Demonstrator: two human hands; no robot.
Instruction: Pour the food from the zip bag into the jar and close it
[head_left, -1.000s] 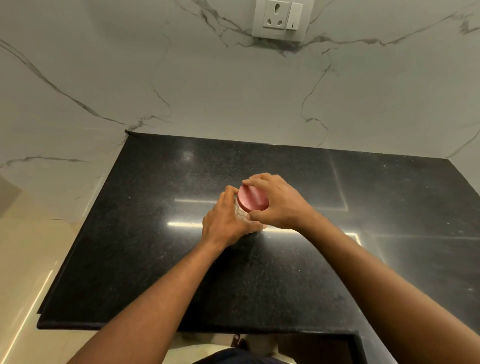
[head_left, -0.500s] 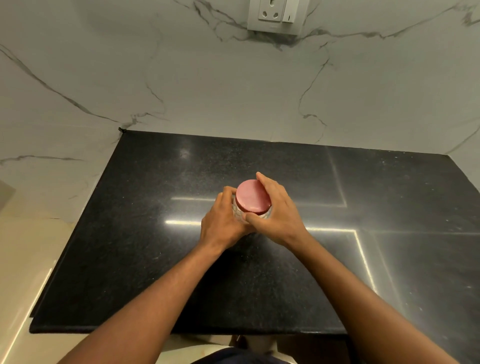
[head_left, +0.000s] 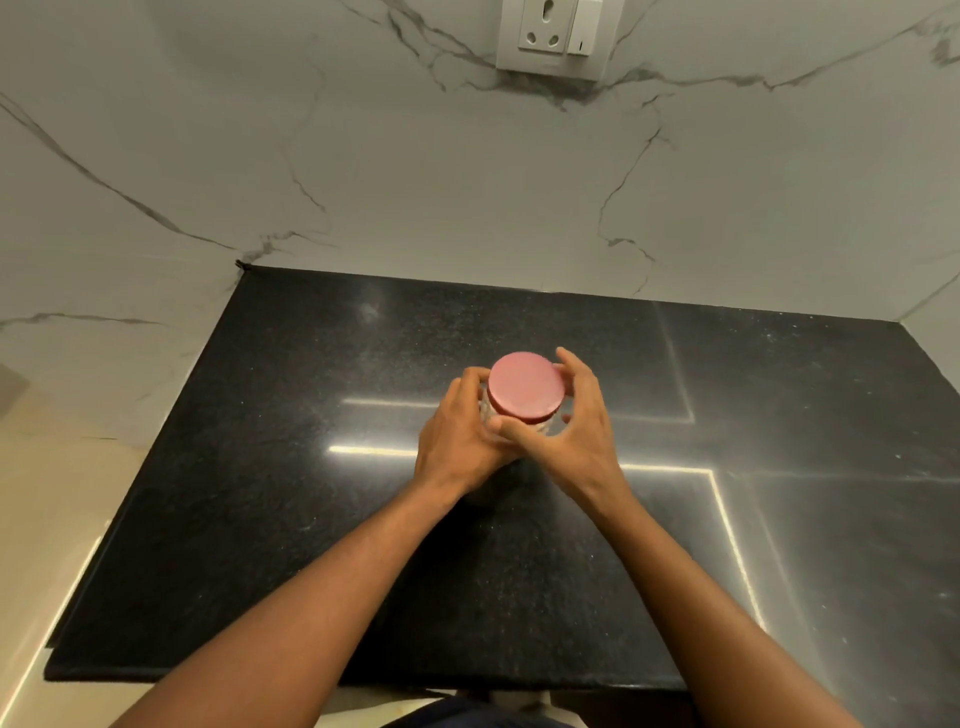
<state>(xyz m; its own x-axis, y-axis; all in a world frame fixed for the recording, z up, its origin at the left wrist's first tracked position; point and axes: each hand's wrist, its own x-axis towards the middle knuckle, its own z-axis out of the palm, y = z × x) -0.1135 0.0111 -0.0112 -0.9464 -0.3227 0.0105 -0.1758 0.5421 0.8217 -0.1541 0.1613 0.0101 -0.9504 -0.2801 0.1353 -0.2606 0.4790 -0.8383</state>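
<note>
A clear glass jar (head_left: 544, 425) stands upright in the middle of the black counter (head_left: 291, 467), capped with a round pink lid (head_left: 526, 385). My left hand (head_left: 460, 441) wraps around the jar's left side. My right hand (head_left: 569, 431) curls around the lid's right rim, with the thumb on the near edge and the fingers at the far right edge. Most of the jar's body is hidden behind both hands, so its contents do not show. No zip bag is in view.
A white marble wall (head_left: 415, 182) rises behind and to the left of the counter. An electrical socket with a switch (head_left: 553, 36) sits high on it. The counter's near edge (head_left: 311, 675) runs just in front of my body.
My right hand has turned around the lid, from covering its top to gripping its rim, so the whole pink top now shows. The left hand stays on the jar.
</note>
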